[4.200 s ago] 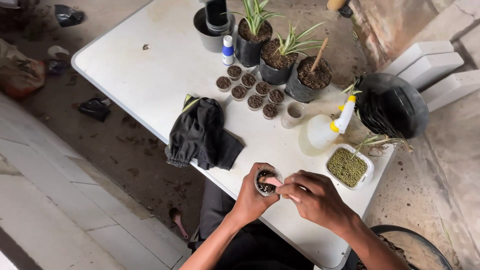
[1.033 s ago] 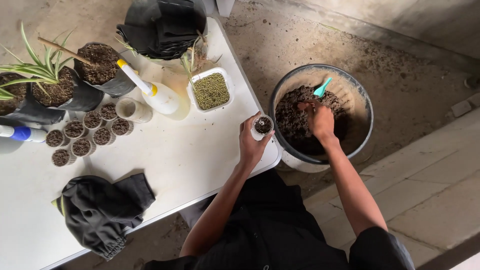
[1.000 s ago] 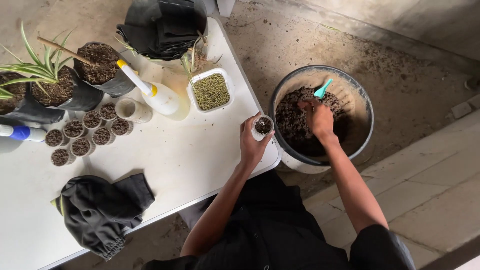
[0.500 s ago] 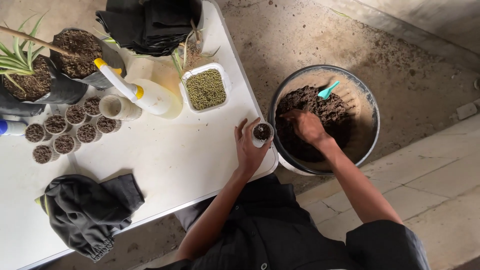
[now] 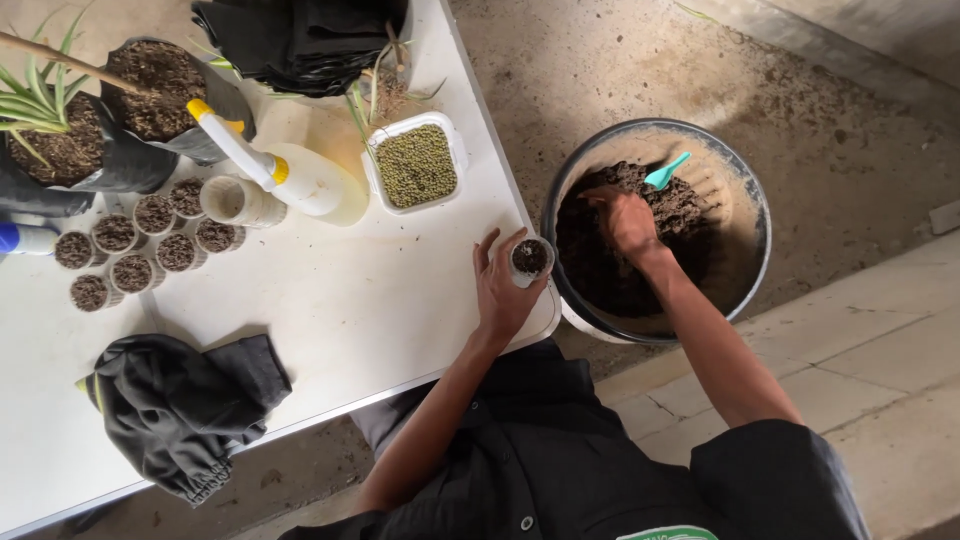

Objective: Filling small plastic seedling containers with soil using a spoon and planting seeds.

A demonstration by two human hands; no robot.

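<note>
The left hand [image 5: 503, 292] wrapped its grip around a small round soil-filled pot [image 5: 530, 260] at the white tabletop's [image 5: 380, 300] corner. Just beyond the pot, the right hand [image 5: 628, 220] dug curled fingers into dark soil in the round grey tub [image 5: 745, 270], nothing else visibly held.

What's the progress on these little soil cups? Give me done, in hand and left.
Done: seven small cups stand on the white table, filled with soil. In hand: the left hand holds one more small cup with soil in it at the table's edge, while the right hand digs in the bucket of soil. Left: an empty cup beside the spray bottle.
</note>
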